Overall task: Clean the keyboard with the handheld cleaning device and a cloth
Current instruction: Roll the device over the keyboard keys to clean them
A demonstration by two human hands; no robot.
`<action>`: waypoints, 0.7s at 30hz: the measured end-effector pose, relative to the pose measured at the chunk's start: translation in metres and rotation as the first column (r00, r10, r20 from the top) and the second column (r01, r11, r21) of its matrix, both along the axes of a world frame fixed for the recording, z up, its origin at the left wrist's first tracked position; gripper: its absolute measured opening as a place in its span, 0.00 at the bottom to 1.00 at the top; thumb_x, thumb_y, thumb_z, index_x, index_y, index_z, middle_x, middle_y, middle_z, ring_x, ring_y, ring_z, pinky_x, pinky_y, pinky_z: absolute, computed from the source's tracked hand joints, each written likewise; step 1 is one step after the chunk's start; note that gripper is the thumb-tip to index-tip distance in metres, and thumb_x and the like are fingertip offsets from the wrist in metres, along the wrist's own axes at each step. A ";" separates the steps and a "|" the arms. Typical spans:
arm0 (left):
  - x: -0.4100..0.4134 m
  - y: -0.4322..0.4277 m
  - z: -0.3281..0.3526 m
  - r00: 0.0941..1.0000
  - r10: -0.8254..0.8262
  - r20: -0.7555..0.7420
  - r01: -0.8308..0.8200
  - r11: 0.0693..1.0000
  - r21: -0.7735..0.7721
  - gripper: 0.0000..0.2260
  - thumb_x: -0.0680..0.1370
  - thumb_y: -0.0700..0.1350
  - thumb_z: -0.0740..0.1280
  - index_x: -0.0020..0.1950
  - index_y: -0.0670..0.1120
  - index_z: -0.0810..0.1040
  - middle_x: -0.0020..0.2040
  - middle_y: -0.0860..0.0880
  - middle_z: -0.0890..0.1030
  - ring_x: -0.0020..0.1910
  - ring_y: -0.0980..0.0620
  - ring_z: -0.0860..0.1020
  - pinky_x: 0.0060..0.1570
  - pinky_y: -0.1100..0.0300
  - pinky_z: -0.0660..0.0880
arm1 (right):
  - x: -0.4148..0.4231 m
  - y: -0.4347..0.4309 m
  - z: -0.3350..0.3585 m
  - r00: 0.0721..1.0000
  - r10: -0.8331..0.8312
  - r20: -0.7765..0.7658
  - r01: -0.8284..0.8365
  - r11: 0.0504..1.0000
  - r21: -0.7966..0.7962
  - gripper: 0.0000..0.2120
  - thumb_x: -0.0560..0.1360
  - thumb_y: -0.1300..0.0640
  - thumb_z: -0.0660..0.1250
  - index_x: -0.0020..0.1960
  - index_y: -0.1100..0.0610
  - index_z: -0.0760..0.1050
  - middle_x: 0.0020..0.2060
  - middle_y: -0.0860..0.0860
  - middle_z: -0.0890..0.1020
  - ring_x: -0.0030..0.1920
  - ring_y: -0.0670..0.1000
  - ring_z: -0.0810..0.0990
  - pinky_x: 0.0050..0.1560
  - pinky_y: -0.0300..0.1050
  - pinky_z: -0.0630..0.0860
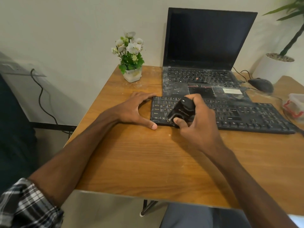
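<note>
Centre frame, fingers of the right hand [199, 127] curled round the cleaning device [182, 109], nose down on the left keys of the keyboard [246, 116], while the left hand [131, 109] braced that end, fingers spread.

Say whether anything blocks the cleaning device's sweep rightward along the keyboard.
Nothing visible does. The right hand holds the cleaning device over the left end of the keyboard; the keys to its right lie bare. The left hand braces the left edge, outside that path.
</note>
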State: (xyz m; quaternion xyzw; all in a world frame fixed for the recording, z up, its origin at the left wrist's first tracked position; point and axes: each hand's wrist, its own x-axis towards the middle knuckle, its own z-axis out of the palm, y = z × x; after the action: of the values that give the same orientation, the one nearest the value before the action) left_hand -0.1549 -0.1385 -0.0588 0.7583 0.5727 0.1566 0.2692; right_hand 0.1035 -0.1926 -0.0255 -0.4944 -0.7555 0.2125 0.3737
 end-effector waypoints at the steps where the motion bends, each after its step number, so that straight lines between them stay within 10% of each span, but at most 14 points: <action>1: 0.000 0.001 0.000 1.000 0.004 -0.004 -0.004 1.000 0.001 0.61 0.54 0.74 0.77 0.83 0.61 0.56 0.75 0.57 0.61 0.71 0.59 0.60 0.70 0.57 0.61 | -0.003 0.000 -0.001 1.000 0.010 0.011 -0.010 1.000 0.006 0.27 0.70 0.60 0.78 0.62 0.49 0.68 0.45 0.38 0.77 0.46 0.37 0.77 0.40 0.24 0.72; 21: -0.003 0.000 -0.002 1.000 -0.009 -0.022 0.010 0.999 0.034 0.59 0.57 0.72 0.78 0.83 0.61 0.55 0.76 0.55 0.62 0.73 0.57 0.59 0.71 0.55 0.62 | -0.023 0.019 0.014 0.990 0.135 -0.042 -0.138 0.987 -0.082 0.24 0.69 0.60 0.79 0.60 0.52 0.71 0.48 0.40 0.79 0.47 0.34 0.78 0.42 0.26 0.73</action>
State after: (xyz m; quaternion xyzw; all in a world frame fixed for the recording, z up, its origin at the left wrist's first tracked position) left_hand -0.1577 -0.1383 -0.0604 0.7671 0.5693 0.1568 0.2508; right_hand 0.0802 -0.1739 -0.0116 -0.4528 -0.7710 0.2783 0.3508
